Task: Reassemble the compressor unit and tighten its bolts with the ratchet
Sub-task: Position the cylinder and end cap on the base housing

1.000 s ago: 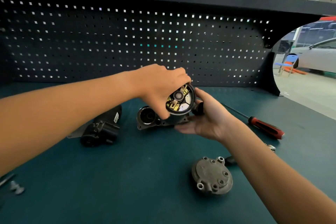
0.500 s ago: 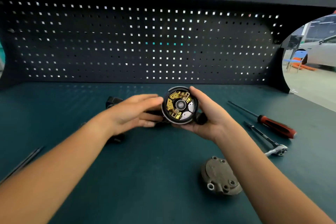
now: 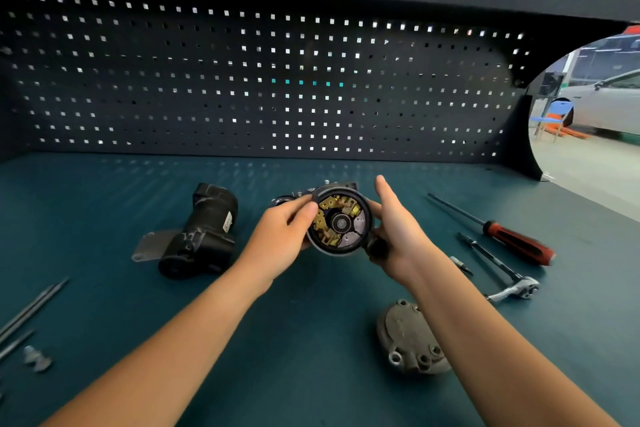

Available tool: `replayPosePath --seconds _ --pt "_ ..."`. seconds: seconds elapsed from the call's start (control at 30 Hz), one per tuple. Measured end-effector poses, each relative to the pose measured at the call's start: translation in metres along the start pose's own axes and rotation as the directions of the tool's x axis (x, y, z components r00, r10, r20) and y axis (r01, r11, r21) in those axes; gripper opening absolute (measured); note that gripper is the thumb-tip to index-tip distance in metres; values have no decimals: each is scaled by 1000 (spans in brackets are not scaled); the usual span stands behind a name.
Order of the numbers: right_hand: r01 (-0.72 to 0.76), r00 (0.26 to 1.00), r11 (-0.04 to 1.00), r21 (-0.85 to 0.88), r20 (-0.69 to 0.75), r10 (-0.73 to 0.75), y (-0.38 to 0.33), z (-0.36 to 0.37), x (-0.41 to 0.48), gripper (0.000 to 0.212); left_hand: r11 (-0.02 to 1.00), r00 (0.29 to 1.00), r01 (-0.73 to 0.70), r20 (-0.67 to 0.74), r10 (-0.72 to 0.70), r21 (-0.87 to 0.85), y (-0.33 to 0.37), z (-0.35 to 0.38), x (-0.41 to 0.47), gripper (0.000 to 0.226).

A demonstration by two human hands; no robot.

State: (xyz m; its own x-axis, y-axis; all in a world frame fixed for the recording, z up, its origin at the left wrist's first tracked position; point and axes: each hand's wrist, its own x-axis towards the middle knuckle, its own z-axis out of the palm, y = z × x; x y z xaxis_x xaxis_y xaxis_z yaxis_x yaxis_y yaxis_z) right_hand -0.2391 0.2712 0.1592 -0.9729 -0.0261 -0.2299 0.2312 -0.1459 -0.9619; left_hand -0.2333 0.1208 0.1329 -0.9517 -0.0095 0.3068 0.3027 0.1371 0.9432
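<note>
Left hand [image 3: 280, 236] pinches the motor unit [image 3: 341, 224] rim, right hand [image 3: 398, 236] cups it. Housing [image 3: 204, 236] left; screwdriver [image 3: 512, 241], ratchet [image 3: 509, 282] right. Forearm half-hides the cover [image 3: 405, 340].

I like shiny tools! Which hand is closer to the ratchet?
Right. The right hand holds the compressor unit's right side, and the ratchet lies farther right of it. The left hand holds the unit's left side, farther away.

The left hand [image 3: 280, 239] and right hand [image 3: 398, 236] are hiding the body of the compressor unit [image 3: 341, 224] behind its round face. Nearer than the grip, the right forearm [image 3: 467, 340] is covering an edge of the grey cover [image 3: 401, 340]. Far left of the grip, the picture's edge is cutting off thin rods [image 3: 31, 305]. To the right of the grip, the screwdriver handle [image 3: 519, 244] is looking blurred.
</note>
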Motion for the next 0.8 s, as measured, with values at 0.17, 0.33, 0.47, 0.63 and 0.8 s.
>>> replayPosePath --seconds 0.17,0.33,0.47,0.63,0.8 --pt "4 1000 1000 -17 12 -4 1 3 3 51 978 999 1 46 -11 210 -1 -9 2 28" --pt "-35 999 999 -6 -7 35 9 6 4 51 863 992 -106 118 55 494 -11 -16 0 42" --pt "-53 998 998 -31 -27 52 12 8 3 56 845 984 -134 170 52 517 -22 -14 -4 43" --pt "-14 1000 974 -227 -30 8 13 1 2 56 833 974 -180 216 75 523 -24 -18 -5 45" --pt "170 981 860 -482 3 -192 6 -31 -4 39 794 958 -195 286 28 575 -24 -29 -9 50"
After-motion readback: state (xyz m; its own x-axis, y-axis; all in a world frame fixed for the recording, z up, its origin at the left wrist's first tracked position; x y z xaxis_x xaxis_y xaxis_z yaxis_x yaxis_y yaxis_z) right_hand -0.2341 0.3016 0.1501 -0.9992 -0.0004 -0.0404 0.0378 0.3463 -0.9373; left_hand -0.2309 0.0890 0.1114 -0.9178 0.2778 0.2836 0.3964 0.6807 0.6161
